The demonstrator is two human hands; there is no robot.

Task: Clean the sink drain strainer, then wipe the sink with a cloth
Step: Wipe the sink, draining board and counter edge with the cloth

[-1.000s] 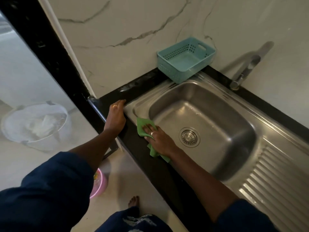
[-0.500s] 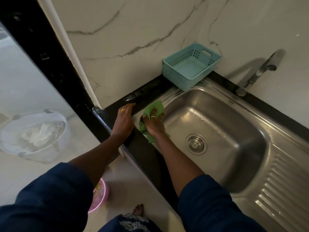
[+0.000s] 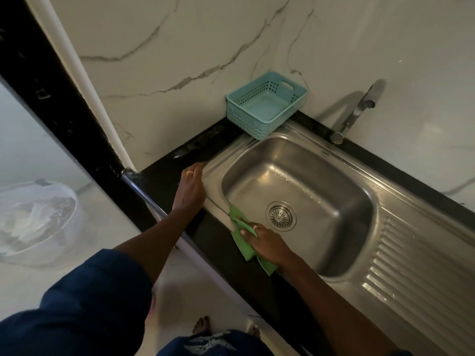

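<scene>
A: Head view. Right hand (image 3: pixel 267 242) presses a green square cloth (image 3: pixel 244 242) flat on the near rim of the stainless steel sink (image 3: pixel 334 176), fingers spread over it. Why there?

B: Judging by position, it's the rim's turn in the wipe; a flat palm puts pressure along the edge.

A: Left hand (image 3: pixel 191 187)?

B: Open, holding nothing, resting flat on the black stone bench (image 3: pixel 164 176) at the sink's left edge. Likely a brace while leaning in.

A: Round metal drain strainer (image 3: pixel 280 216)?

B: Seated in the basin floor, just beside the cloth hand, untouched. Basin wall shows white flecks; probably still to wipe.

A: Pale blue perforated plastic basket (image 3: pixel 266 104)?

B: Parked in the back corner, clear of the work.
</scene>
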